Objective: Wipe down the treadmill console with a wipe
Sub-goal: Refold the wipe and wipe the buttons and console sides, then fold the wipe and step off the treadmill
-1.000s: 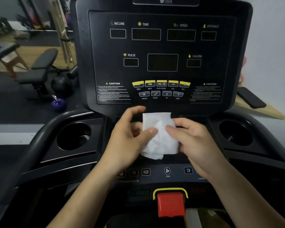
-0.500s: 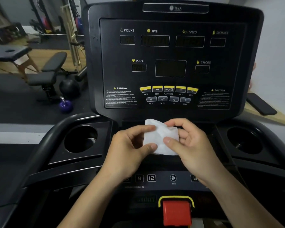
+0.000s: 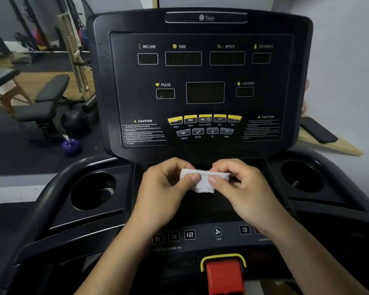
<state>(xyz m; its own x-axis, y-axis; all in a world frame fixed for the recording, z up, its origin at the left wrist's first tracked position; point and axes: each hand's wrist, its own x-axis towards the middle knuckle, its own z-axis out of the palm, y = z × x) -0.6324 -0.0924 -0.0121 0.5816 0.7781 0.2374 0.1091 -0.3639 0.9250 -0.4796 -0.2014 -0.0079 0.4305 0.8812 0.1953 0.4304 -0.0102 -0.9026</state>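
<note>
The left grip [image 3: 164, 188] and right grip [image 3: 243, 189] both pinch the folded wipe [image 3: 202, 183] below the console [image 3: 200, 81], so wiping seems not yet begun.

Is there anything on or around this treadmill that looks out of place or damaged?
No damage or spill shows. One oddity: a dark flat slab, perhaps a phone, lies on a seemingly tilted board right of the console, where it might slide.

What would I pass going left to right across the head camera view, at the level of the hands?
In order: left round black cup holder → left hand → white folded wipe, pinched by both hands → right hand → right round black cup holder.
</note>
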